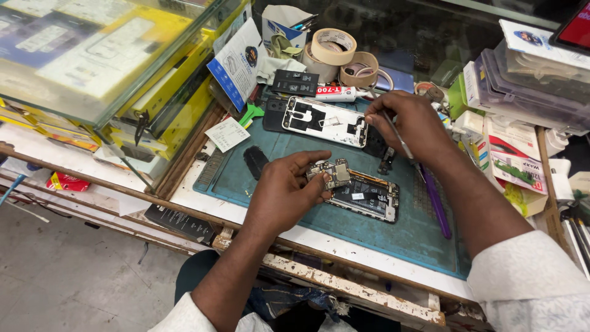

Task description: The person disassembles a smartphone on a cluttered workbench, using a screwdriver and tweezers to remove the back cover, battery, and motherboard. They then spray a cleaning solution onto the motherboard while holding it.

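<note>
Under the glass case at your far left lie flat yellow boxes (161, 92), stacked on their sides. Leaning against the case stands a blue-and-white packet (236, 61), with a small white paper slip (227, 133) just below it on the mat's corner. A dark flat box (180, 222) lies on the bench's near edge — a red packet (66, 182) sits further left. At your right, clear plastic cases (528, 86) are stacked, with a white-and-red carton (517, 166) below them. The red corner of a screen (576, 27) shows at top right.
</note>
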